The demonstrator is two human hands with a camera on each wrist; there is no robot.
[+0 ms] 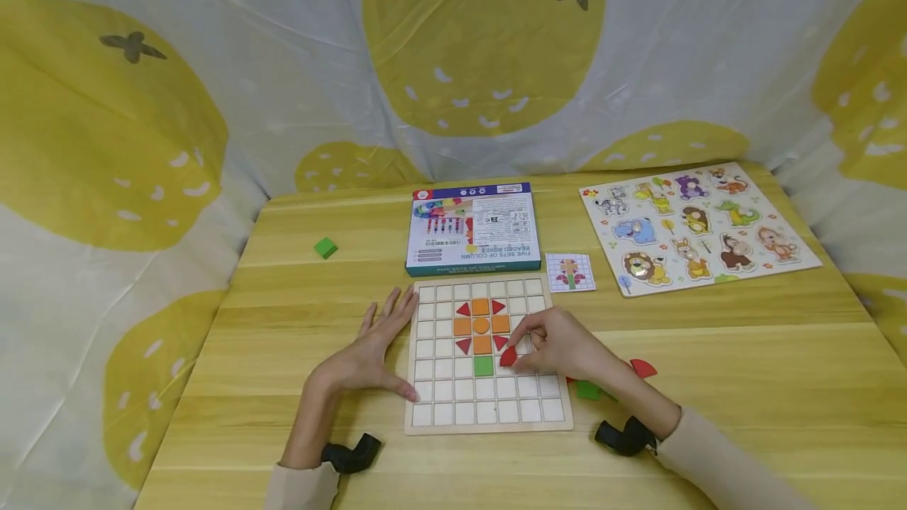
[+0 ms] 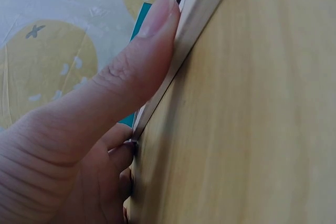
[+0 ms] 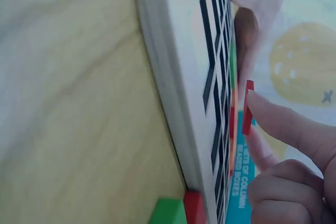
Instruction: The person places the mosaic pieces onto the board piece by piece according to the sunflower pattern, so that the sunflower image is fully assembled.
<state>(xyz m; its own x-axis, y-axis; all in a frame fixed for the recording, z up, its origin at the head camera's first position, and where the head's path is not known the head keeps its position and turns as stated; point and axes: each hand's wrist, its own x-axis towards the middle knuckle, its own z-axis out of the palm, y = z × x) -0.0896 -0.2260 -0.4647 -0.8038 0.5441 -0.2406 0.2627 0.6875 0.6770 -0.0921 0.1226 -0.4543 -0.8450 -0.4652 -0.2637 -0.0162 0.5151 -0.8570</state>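
R hand point(image 1: 561, 342) pinching red pc point(image 1: 507, 357), over grid board point(image 1: 464, 414), L hand point(image 1: 364, 355) spread against it

Hands: I count two, left point(image 1: 361, 356) and right point(image 1: 563, 343).
Grid board point(image 1: 464, 414): one.
Orange squares point(image 1: 480, 306): four.
Orange circle point(image 1: 481, 326): one.
Red triangles point(image 1: 464, 346): four.
Green square point(image 1: 483, 366): one, on the grid.
Red piece point(image 1: 508, 356) in fingers: one.
Box point(image 1: 496, 254): one.
Pattern card point(image 1: 571, 283): one.
Animal board point(image 1: 676, 230): one; I make it eleven animals.
Loose pieces point(image 1: 588, 390) by the right forearm: partly hidden, I can't total them.
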